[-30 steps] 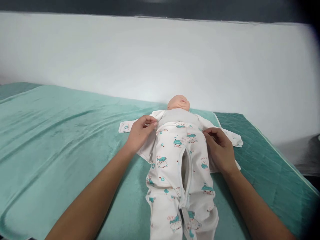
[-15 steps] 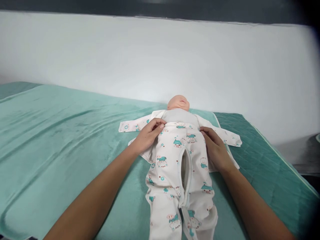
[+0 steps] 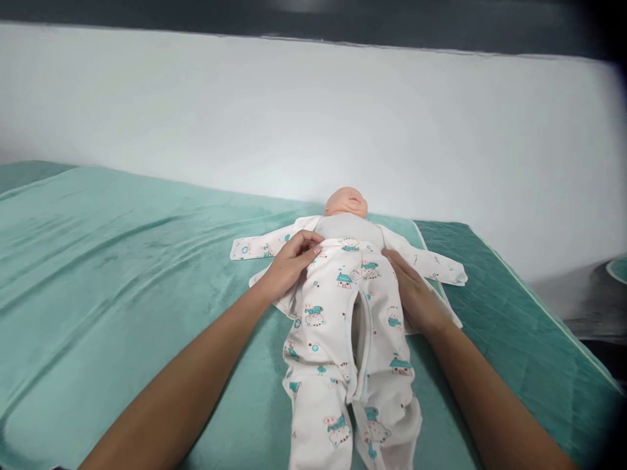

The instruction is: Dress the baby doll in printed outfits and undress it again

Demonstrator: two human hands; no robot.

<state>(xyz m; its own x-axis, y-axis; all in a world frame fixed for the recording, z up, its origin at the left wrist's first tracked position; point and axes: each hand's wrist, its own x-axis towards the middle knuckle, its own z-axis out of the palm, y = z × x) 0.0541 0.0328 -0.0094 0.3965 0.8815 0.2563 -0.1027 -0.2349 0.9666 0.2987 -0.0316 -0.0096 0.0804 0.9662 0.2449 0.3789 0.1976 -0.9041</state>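
Note:
A baby doll (image 3: pixel 345 201) lies on its back, head away from me. It wears printed white split-crotch baby pants (image 3: pixel 326 339), pulled up high on the torso. Under its arms and back is an open white baby jacket (image 3: pixel 262 243), sleeves spread to both sides. My left hand (image 3: pixel 294 261) pinches the waistband at the left, thumb and fingers closed on the cloth. At the right end of the waistband, my right hand (image 3: pixel 415 294) has its fingers closed against the pants' edge; its thumb is mostly hidden. A pale grey chest area (image 3: pixel 345 226) shows above the waistband.
A light green blanket (image 3: pixel 147 281) with soft folds covers the surface. At the right lies a darker green quilted cover (image 3: pixel 504 307) with a pale edge. A white wall (image 3: pixel 294 111) rises right behind the doll's head.
My right hand has shifted slightly inward, its fingers lying straighter along the side of the waistband. The left hand keeps its pinch. The view has moved a little.

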